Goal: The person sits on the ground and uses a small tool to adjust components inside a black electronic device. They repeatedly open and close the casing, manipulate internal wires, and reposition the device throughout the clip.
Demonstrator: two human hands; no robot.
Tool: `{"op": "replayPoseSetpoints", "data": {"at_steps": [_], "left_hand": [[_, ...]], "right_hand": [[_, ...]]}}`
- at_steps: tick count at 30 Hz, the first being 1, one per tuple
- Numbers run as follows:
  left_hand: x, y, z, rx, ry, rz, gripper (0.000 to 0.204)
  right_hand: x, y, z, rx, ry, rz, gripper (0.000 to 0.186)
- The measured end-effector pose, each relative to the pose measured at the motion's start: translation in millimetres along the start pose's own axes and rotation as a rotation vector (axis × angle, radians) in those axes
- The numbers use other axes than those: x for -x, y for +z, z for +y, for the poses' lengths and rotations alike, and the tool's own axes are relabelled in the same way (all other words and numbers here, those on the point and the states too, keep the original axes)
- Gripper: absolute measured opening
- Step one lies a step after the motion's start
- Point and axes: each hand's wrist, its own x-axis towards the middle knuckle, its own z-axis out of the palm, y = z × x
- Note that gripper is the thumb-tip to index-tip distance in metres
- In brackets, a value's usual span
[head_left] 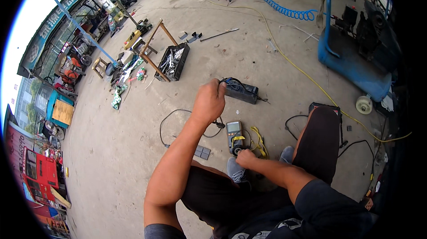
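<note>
Ahead of me on the concrete, my left hand (211,100) is closed, its fingers pinching a black cable (233,80) at the near end of a black power adapter (242,92). A black plug (219,124) hangs or lies just below that hand; its lead loops off to the left. Between my feet, a multimeter (234,134) with a grey screen and orange edge stands by my shoe. My right hand (246,158) is closed at its round dial, fingertips partly hidden. Yellow leads (259,143) lie bundled beside the meter.
A grey segmented pad (202,152) lies left of my shoe. Further off stand a black crate (180,68) of tools and a wooden frame (151,50). A yellow hose (293,65) crosses the floor at right, near a blue compressor tank (351,72). Another black box (327,105) sits beyond my right knee.
</note>
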Motion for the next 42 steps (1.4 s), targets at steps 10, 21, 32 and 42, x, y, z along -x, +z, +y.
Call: {"op": "replayPoseSetpoints", "data": {"at_steps": [10,21,32,42], "left_hand": [[0.6,-2.3,1.1,-0.002,0.003,0.015,0.029],[-0.9,-3.4,-0.2,0.014,0.006,0.051,0.030],[-5.5,2.7,-34.9,0.050,-0.065,0.091,0.035],[-9.7,-1.7,-53.6,0.166,-0.210,0.112,0.036]], "right_hand": [[4.4,-25.0,1.0,-0.179,0.080,0.162,0.013],[-4.5,-4.9,4.8,-0.112,0.002,0.204,0.013],[-28.4,-89.0,18.8,-0.639,0.255,0.169,0.030],[-10.1,-259.0,131.0,-1.146,0.282,0.276,0.036]]}}
